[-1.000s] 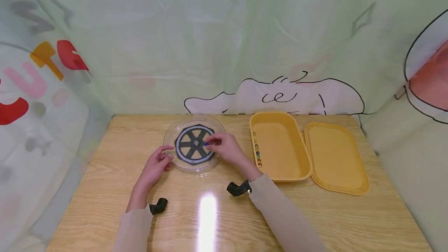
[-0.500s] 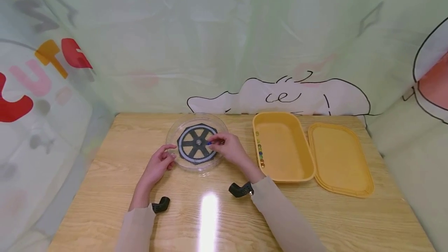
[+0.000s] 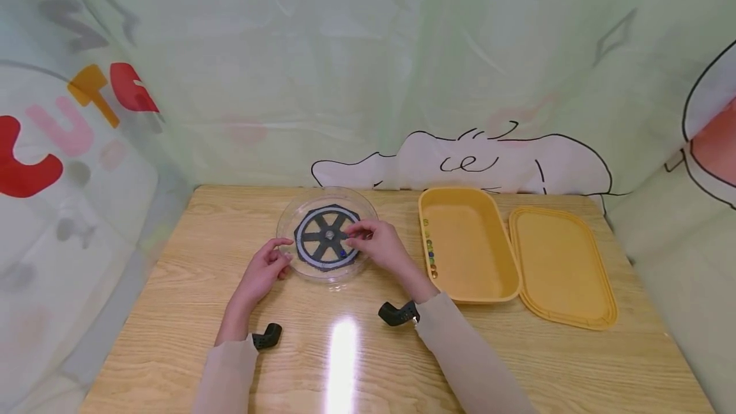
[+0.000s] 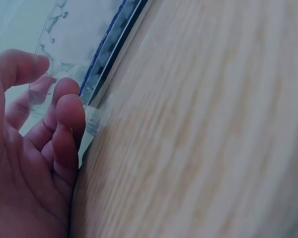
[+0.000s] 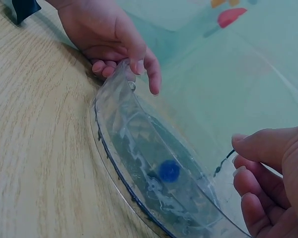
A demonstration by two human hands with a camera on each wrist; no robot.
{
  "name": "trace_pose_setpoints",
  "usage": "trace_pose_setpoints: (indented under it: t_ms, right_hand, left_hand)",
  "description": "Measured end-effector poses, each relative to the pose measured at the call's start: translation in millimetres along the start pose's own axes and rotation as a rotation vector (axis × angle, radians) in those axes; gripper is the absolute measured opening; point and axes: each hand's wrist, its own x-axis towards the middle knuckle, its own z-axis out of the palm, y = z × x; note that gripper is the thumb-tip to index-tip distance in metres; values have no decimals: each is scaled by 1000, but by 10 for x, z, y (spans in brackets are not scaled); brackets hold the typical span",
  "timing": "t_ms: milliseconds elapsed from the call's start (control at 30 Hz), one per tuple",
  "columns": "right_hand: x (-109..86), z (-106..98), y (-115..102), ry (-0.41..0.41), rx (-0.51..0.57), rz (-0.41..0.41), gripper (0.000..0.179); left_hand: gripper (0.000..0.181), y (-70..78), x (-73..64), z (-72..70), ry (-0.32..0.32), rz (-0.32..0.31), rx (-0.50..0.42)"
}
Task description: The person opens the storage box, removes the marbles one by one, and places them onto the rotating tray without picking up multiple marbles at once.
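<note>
**Blue marble [image 3: 342, 253] inside clear dish [image 3: 307, 199], both hands at work**

Head view: the left hand [image 3: 263, 273] gripped the dish's left rim between thumb and fingers. The right hand [image 3: 384, 245] reached over the opposite rim, its fingers loosely bent. The marble sat over the near-right part of a dark wheel pattern [image 3: 329, 235], near the right fingertips. Farther right, a yellow tray [image 3: 471, 245] held a row of coloured marbles [image 3: 430, 254] along its left wall; a flat yellow lid [image 3: 563, 267] lay just beside it on the wooden table [image 3: 575, 363].

Left wrist view: I saw the clear wall pass between the bent left fingers.

Right wrist view: the marble showed blue through the wall; the right thumb stood slightly apart from the visible curled fingertips.
</note>
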Motion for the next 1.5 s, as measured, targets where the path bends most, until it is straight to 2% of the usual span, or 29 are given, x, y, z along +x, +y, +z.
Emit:
trace_pose_setpoints:
  t_ms: [300,500,700,933,1133,1500]
  right_hand:
    - [-12,-44,-3,-1,29,40,22]
    - [-11,-165,-60,53,37,41,19]
    - [-39,-425,-154,108,59,7,20]
    - [-85,-769,-186,176,30,16,20]
    - [-105,-1037,-116,202,19,50,23]
    - [-78,-1421,104,210,-12,40,28]
  left_hand:
    - [30,-1,-5,20,7,-15,3]
    - [30,-4,-16,24,7,-18,-3]
    - [30,3,-16,25,8,-22,-8]
    - [29,-3,-28,31,3,-19,-12]
    - [30,-5,-27,36,-2,-9,-11]
    - [30,23,-20,20,6,-13,9]
